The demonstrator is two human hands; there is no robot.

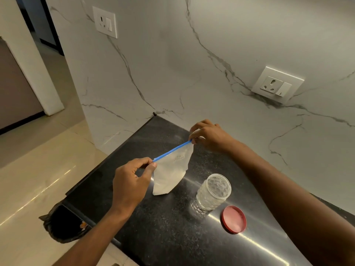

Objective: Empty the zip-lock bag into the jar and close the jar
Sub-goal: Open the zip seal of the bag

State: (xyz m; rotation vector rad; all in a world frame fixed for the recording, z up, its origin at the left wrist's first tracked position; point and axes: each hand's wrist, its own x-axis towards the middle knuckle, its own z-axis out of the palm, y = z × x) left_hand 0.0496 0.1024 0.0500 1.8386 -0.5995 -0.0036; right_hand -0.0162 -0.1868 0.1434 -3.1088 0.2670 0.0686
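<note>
A zip-lock bag (171, 173) with a blue seal strip and white powder inside hangs above the black counter. My left hand (132, 181) pinches the left end of the blue strip. At the strip's right end, my right hand (209, 137) pinches the other corner. The strip looks closed along its length. A clear textured jar (214, 191) stands open and upright to the right of the bag. Its red lid (234, 219) lies flat on the counter just right of the jar.
The black granite counter (172, 237) ends at a left edge near my left forearm. A marble wall with two socket plates (277, 84) rises behind. A dark bin bag (63, 225) sits on the tiled floor below the counter's corner.
</note>
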